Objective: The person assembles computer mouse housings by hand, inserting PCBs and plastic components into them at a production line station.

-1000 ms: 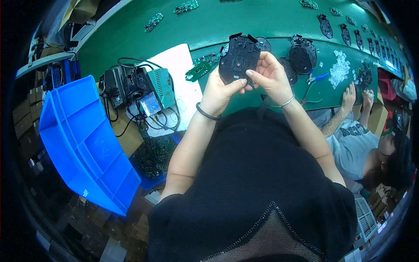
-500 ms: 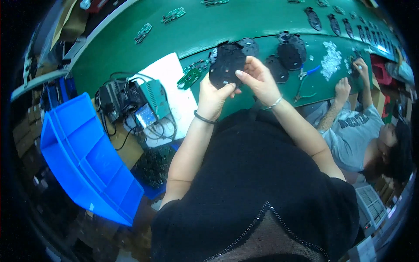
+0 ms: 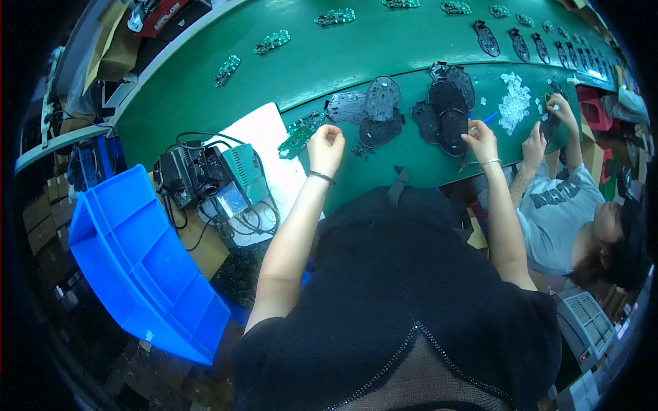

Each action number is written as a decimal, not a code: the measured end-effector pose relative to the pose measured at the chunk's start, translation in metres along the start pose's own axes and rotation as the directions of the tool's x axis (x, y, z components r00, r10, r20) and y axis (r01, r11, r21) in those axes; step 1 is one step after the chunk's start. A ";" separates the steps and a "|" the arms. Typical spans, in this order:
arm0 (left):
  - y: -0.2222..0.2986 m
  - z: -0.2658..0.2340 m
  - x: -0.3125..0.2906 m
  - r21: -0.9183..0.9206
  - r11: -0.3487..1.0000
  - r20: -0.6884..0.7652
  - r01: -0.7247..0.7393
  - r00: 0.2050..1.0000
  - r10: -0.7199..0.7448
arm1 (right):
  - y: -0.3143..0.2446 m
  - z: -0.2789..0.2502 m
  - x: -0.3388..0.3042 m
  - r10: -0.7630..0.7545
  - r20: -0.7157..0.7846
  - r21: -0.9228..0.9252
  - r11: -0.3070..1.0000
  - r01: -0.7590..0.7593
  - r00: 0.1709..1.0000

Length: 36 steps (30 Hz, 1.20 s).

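Observation:
My left hand (image 3: 325,148) is raised at the front of the green bench, fingers curled together. Right beside it lies a green circuit board (image 3: 295,142); whatever its fingers may hold is hidden. My right hand (image 3: 482,142) has thumb and fingers pinched at the right edge of a black plastic shell (image 3: 453,132), which lies on a pile of similar black shells (image 3: 426,122). Between my hands is another group of black shells (image 3: 380,130), with small dark bits (image 3: 362,151) beside it.
Circuit boards (image 3: 336,17) and black shells (image 3: 486,38) line the bench's far side. A co-worker (image 3: 558,212) sits at right near clear small pieces (image 3: 514,97). Blue-handled pliers (image 3: 490,118) lie behind my right hand. At left are a corded green device (image 3: 241,168) and a blue bin (image 3: 147,257).
The black shell that both hands held has moved right onto the pile with my right hand. My left hand has let go of it and drawn apart to the left.

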State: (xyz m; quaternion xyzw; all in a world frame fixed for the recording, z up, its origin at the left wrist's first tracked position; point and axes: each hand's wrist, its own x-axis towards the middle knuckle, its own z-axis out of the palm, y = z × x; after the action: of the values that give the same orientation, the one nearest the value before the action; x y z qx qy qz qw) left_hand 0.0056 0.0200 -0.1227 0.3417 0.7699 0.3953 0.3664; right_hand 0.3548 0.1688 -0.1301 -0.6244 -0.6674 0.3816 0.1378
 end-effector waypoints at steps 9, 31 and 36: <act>0.065 0.046 0.041 0.591 0.807 0.060 -0.016 0.998 -0.025 | -0.016 0.003 -0.004 -0.086 -0.232 -0.149 0.987 0.052 0.969; 0.051 -0.001 -0.002 -0.846 0.511 0.166 0.149 0.986 -0.014 | -0.197 0.089 0.001 -0.304 0.357 0.740 0.669 -0.069 0.883; 0.048 -0.032 -0.019 -0.948 0.192 0.261 0.254 0.965 0.009 | -0.204 0.122 -0.020 -0.298 0.332 0.730 0.682 -0.044 0.895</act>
State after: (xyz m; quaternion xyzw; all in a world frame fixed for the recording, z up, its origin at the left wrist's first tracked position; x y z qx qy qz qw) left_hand 0.0000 0.0147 -0.0627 0.0099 0.3289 0.7228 0.6077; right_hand 0.1291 0.1233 -0.0666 -0.3716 -0.5191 0.7281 0.2497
